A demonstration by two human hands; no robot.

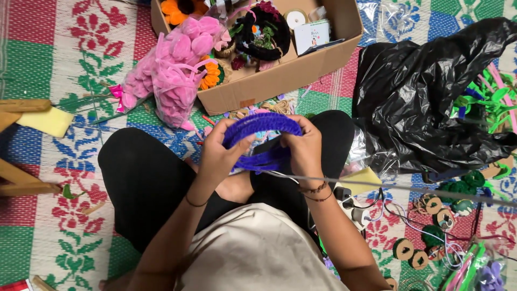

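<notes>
We hold a purple fuzzy ring [262,125] made of chenille stems, raised over our lap at the middle of the view. The left hand [218,153] grips its left side with the thumb pressed on top, and the right hand [305,150] clamps the right side, fingers curled around the loose purple strands [261,160] bunched underneath. Both hands are closed on the ring, neither spread.

Just beyond it, far from us, sits an open cardboard box [280,75] of finished flowers, with a bag of pink petals [172,75] leaning on its left corner. To the right lies a crumpled black plastic bag [431,102], and near right, small wire spools [431,205] on the patterned floor mat [48,48].

We judge the risk to be in the loose strands (they look only partly wound): if either grip slackens, the wrap could spring apart, and a hard squeeze could bend the ring out of round.
</notes>
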